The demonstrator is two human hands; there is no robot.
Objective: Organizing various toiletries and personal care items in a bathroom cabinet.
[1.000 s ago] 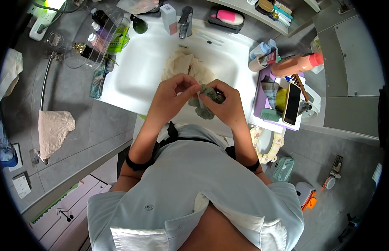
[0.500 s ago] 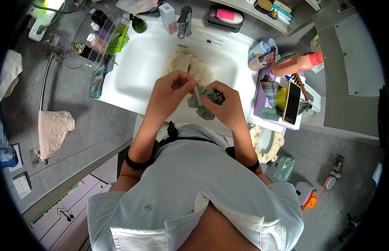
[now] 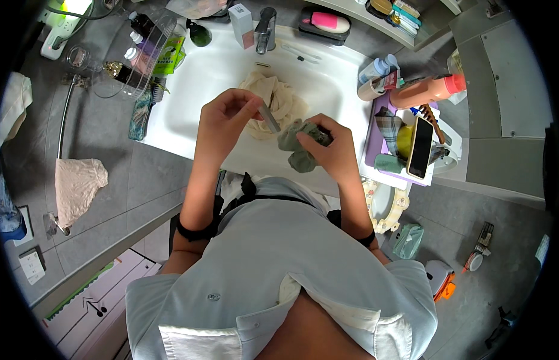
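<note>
Over the white sink (image 3: 186,129), my left hand (image 3: 226,123) pinches a short, flat grey strip (image 3: 269,119) between thumb and fingertips. The strip's lower end points toward the cloth and stands apart from it. My right hand (image 3: 335,145) is closed around a bunched grey-green cloth (image 3: 301,139), part of which hangs below the fingers; a darker patterned part shows near the thumb. Behind both hands, a crumpled cream cloth (image 3: 281,96) lies in the basin below the faucet (image 3: 266,30).
At the sink's left stands a wire rack (image 3: 135,90) of bottles. A dark green bottle (image 3: 199,35) and a tall box (image 3: 241,27) flank the faucet. On the right are a phone (image 3: 419,147), a pink-orange bottle (image 3: 425,92) and a green comb (image 3: 388,163).
My left hand has moved left with the grey strip, away from the cloth. My right hand has shifted slightly right, still gripping the grey-green cloth.
</note>
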